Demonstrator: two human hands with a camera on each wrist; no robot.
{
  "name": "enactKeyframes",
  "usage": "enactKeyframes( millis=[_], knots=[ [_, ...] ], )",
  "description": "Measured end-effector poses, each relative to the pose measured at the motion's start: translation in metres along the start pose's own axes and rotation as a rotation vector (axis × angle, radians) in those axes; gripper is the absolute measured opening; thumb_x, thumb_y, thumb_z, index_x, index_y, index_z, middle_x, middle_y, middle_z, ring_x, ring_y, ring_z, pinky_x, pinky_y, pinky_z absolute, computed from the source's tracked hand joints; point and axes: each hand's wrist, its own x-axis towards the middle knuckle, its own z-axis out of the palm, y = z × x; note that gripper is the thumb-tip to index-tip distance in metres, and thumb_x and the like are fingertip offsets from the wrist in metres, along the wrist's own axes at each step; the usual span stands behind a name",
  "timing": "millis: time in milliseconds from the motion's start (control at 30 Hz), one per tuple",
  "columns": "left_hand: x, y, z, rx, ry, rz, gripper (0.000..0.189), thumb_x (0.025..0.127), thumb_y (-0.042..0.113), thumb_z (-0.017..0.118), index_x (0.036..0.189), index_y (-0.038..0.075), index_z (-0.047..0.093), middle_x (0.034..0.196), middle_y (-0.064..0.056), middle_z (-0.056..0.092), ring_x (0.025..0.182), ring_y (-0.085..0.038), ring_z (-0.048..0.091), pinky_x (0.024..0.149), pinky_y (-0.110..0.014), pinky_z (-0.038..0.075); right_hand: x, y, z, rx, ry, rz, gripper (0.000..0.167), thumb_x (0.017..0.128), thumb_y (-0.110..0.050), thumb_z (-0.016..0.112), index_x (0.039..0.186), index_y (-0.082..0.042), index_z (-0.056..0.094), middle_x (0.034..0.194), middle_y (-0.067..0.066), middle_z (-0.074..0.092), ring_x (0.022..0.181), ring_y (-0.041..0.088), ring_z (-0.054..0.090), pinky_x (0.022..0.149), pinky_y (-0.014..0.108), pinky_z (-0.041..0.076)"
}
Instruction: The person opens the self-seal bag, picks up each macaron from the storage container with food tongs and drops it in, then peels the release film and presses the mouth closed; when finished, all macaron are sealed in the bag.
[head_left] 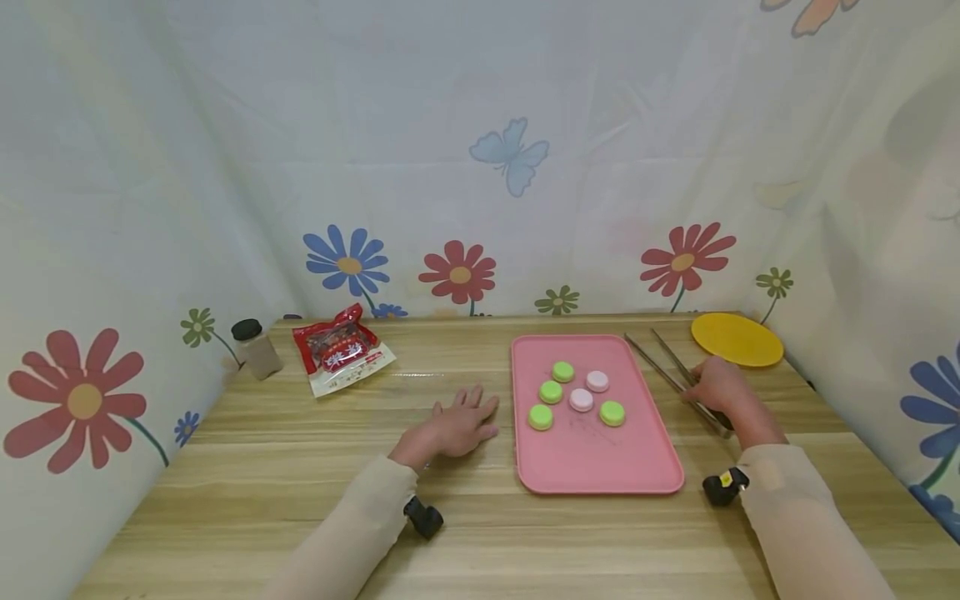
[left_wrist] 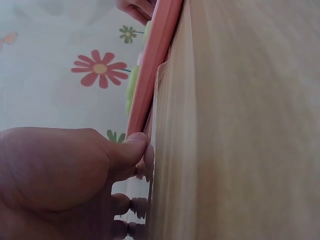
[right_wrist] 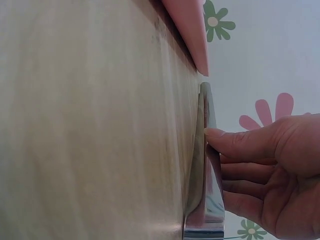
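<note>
Metal tongs lie on the table along the right side of a pink tray, their two arms spread apart. My right hand grips them near the joined end; in the right wrist view the thumb is on the near arm of the tongs and the other fingers are beyond it. On the tray sit several green macarons and two pale pink macarons. My left hand rests palm down on the table left of the tray, fingers spread, holding nothing.
A yellow plate lies at the back right, beyond the tongs. At the back left are a red and white snack bag and a jar with a black lid. Printed curtains surround the wooden table.
</note>
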Motion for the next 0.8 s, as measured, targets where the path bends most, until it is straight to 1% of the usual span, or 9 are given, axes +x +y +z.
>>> enactKeyframes(
  millis=[200,400,567,800],
  knots=[
    [0.0015,0.0003,0.0011,-0.022,0.013,-0.005,0.054,0.108,0.035,0.040,0.158,0.014,0.032,0.164,-0.021,0.015,0.150,-0.043,0.010,0.110,-0.075,0.012,0.0007,0.0003,0.0002,-0.005,0.002,0.003,0.054,0.085,-0.014,0.078,0.119,0.023,0.057,0.116,0.038,0.061,0.093,0.042,0.060,0.088,0.054,0.051],
    [0.0014,0.0018,0.0006,-0.034,0.022,-0.025,0.052,0.108,0.032,0.042,0.157,0.015,0.034,0.164,-0.020,0.016,0.150,-0.043,0.010,0.110,-0.075,0.012,-0.0002,-0.0002,-0.0008,0.014,-0.006,0.008,0.053,0.085,-0.013,0.078,0.118,0.023,0.057,0.115,0.038,0.061,0.090,0.039,0.059,0.086,0.053,0.052],
    [0.0024,0.0022,0.0006,-0.042,0.049,-0.029,0.048,0.108,0.028,0.042,0.155,0.014,0.040,0.163,-0.020,0.020,0.149,-0.043,0.015,0.109,-0.075,0.014,-0.0003,0.0000,-0.0011,0.013,-0.007,-0.007,0.050,0.084,-0.012,0.078,0.116,0.022,0.059,0.111,0.036,0.064,0.086,0.037,0.059,0.083,0.051,0.052],
    [0.0023,0.0047,0.0001,-0.082,0.080,-0.047,0.045,0.109,0.026,0.038,0.152,0.015,0.044,0.162,-0.019,0.024,0.149,-0.043,0.016,0.110,-0.075,0.013,-0.0001,0.0001,-0.0019,0.008,-0.014,0.001,0.053,0.085,-0.013,0.077,0.118,0.023,0.057,0.115,0.038,0.061,0.091,0.040,0.059,0.087,0.054,0.051]
  ],
)
